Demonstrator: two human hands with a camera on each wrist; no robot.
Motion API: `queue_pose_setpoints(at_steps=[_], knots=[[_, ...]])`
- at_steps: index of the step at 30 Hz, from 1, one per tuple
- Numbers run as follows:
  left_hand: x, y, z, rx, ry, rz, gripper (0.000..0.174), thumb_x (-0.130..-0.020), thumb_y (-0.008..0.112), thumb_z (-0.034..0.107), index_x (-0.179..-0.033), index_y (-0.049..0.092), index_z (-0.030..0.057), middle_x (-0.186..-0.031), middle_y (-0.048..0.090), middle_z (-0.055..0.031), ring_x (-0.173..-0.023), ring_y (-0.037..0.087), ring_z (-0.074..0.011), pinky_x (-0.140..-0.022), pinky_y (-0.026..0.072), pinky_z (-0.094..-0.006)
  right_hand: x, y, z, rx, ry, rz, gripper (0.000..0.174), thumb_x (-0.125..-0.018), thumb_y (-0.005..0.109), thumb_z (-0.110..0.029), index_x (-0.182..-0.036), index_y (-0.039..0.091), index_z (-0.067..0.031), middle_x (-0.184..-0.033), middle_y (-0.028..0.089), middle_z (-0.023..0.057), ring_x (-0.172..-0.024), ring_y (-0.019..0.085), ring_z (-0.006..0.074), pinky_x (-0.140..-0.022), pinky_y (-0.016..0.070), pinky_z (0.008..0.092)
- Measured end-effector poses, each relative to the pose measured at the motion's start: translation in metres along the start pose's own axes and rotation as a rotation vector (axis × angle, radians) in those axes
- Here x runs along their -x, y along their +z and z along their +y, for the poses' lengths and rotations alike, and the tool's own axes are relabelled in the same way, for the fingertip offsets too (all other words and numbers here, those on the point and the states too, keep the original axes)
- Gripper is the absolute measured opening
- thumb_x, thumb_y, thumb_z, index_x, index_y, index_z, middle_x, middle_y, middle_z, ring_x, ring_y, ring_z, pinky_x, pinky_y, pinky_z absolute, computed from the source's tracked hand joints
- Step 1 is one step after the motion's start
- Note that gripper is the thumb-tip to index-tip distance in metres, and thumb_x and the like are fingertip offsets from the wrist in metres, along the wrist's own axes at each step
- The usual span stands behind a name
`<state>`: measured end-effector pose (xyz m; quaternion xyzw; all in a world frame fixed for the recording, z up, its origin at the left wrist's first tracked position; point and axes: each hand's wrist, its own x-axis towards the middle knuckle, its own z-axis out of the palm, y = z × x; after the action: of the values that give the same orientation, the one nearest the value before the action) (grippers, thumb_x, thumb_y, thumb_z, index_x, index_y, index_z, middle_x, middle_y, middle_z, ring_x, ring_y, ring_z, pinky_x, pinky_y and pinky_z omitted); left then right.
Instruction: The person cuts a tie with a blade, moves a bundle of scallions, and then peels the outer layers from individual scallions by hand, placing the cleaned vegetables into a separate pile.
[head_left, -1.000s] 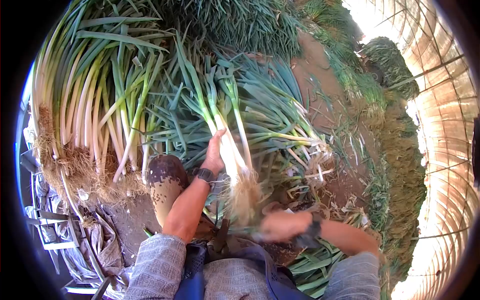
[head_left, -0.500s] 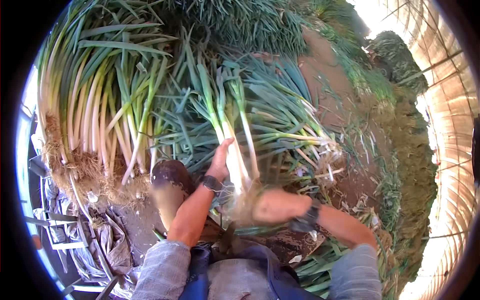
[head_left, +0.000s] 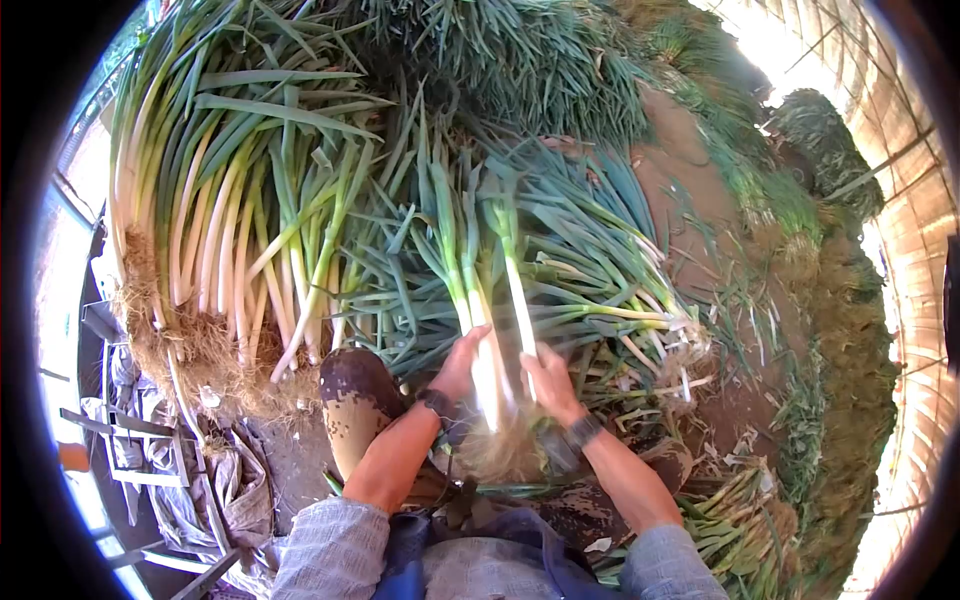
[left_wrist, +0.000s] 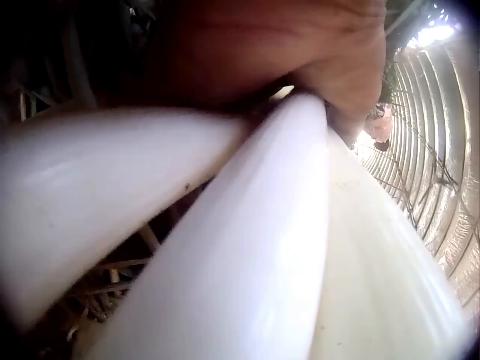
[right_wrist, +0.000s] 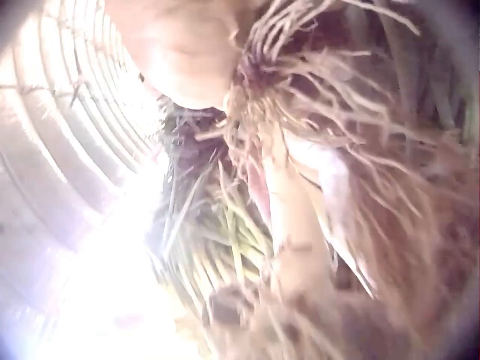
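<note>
Left of our knee (head_left: 360, 385), piled green onions (head_left: 225, 235) crowd us. Our left hand (head_left: 461, 362) grips a few white stalks (head_left: 485, 370) in front of us; our right hand (head_left: 550, 382) seems to pinch a single stalk (head_left: 519, 305) beside them. We judge this cleaning or gathering; next calls for keeping the roots (head_left: 497, 452) clear of our legs. Rightward, past more onions (head_left: 590, 235), bare soil (head_left: 685, 150) gives room.
</note>
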<state>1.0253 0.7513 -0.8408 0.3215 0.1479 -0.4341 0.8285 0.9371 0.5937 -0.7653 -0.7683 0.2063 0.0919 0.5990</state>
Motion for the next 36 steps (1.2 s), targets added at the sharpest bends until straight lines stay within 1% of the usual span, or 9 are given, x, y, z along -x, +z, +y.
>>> queue_pose_setpoints(at_steps=[4, 7, 17, 19, 22, 23, 26, 29, 36], knots=[[-0.008, -0.014, -0.016, 0.016, 0.026, -0.153, 0.037, -0.097, 0.054, 0.038, -0.109, 0.064, 0.0047, -0.091, 0.067, -0.0028, -0.080, 0.064, -0.0124, -0.073, 0.0534, -0.0289, 0.067, 0.015, -0.003, 0.422, -0.243, -0.074, 0.036, -0.095, 0.051, -0.024, -0.122, 0.054, 0.0002, -0.084, 0.065, 0.0265, -0.077, 0.066, 0.0416, -0.069, 0.0507, 0.0469], [0.013, 0.001, -0.012, 0.038, -0.017, -0.231, 0.043, -0.097, 0.056, 0.036, -0.122, 0.059, 0.0015, -0.102, 0.067, -0.0099, -0.093, 0.065, -0.0198, -0.084, 0.0529, -0.0320, 0.078, 0.008, -0.022, 0.465, -0.082, -0.188, 0.043, -0.098, 0.050, -0.028, -0.129, 0.050, 0.0006, -0.086, 0.065, 0.0235, -0.075, 0.066, 0.0275, -0.068, 0.0509, 0.0376], [0.080, 0.042, 0.023, -0.522, 0.113, -0.143, 0.043, -0.091, 0.059, 0.034, -0.114, 0.060, -0.0017, -0.095, 0.064, -0.0059, -0.085, 0.060, -0.0137, -0.075, 0.0484, -0.0286, 0.035, -0.029, 0.009, 0.100, -0.011, -0.508, 0.054, -0.094, 0.060, -0.042, -0.124, 0.054, 0.0025, -0.117, 0.065, 0.0178, -0.107, 0.062, 0.0260, -0.092, 0.0493, 0.0386], [0.100, 0.039, 0.032, -0.529, 0.138, -0.191, 0.043, -0.089, 0.060, 0.035, -0.112, 0.062, -0.0016, -0.095, 0.064, -0.0066, -0.084, 0.059, -0.0139, -0.074, 0.0483, -0.0280, 0.016, -0.021, 0.002, -0.704, 0.085, -0.454, 0.071, -0.090, 0.063, -0.051, -0.134, 0.046, 0.0016, -0.126, 0.059, 0.0178, -0.112, 0.060, 0.0280, -0.096, 0.0481, 0.0425], [0.164, 0.068, 0.068, -0.938, 0.030, -0.323, 0.073, -0.082, 0.069, 0.042, -0.136, 0.044, -0.0005, -0.106, 0.061, -0.0072, -0.090, 0.059, -0.0127, -0.075, 0.0505, -0.0287, 0.002, 0.021, -0.025, -0.849, -0.114, -0.415, 0.079, -0.090, 0.055, -0.061, -0.142, 0.039, -0.0026, -0.134, 0.053, 0.0187, -0.124, 0.052, 0.0298, -0.105, 0.0408, 0.0494], [0.178, 0.069, 0.068, -1.033, 0.124, -0.308, 0.049, -0.085, 0.064, 0.038, -0.111, 0.058, -0.0027, -0.091, 0.064, -0.0098, -0.080, 0.062, -0.0151, -0.068, 0.0509, -0.0302, -0.004, 0.036, -0.030, -0.929, -0.182, -0.413, 0.078, -0.092, 0.052, -0.061, -0.143, 0.038, -0.0037, -0.135, 0.053, 0.0189, -0.127, 0.050, 0.0308, -0.107, 0.0387, 0.0506], [0.207, 0.067, 0.084, -1.081, 0.128, -0.409, 0.063, -0.079, 0.072, 0.043, -0.120, 0.051, -0.0015, -0.093, 0.066, -0.0116, -0.080, 0.064, -0.0174, -0.070, 0.0532, -0.0308, 0.020, 0.062, -0.089, -1.277, -0.272, -0.507, 0.076, -0.094, 0.049, -0.059, -0.143, 0.038, -0.0026, -0.135, 0.053, 0.0179, -0.125, 0.051, 0.0323, -0.107, 0.0398, 0.0459], [0.228, 0.073, 0.098, -1.155, -0.089, -0.348, 0.085, -0.078, 0.073, 0.045, -0.141, 0.037, 0.0016, -0.113, 0.061, -0.0167, -0.101, 0.063, -0.0230, -0.088, 0.0544, -0.0378, 0.044, 0.065, -0.120, -1.234, -0.306, -0.248, 0.069, -0.095, 0.050, -0.052, -0.141, 0.040, -0.0015, -0.131, 0.055, 0.0174, -0.117, 0.055, 0.0306, -0.103, 0.0419, 0.0423], [0.281, 0.118, 0.107, -1.141, 0.417, -0.326, 0.065, -0.076, 0.073, 0.026, -0.127, 0.043, -0.0009, -0.108, 0.059, -0.0151, -0.102, 0.058, -0.0216, -0.089, 0.0487, -0.0351, 0.079, 0.062, -0.207, -0.836, -0.684, -0.083, 0.064, -0.098, 0.042, -0.048, -0.141, 0.040, -0.0008, -0.128, 0.057, 0.0185, -0.112, 0.058, 0.0285, -0.095, 0.0467, 0.0384]])
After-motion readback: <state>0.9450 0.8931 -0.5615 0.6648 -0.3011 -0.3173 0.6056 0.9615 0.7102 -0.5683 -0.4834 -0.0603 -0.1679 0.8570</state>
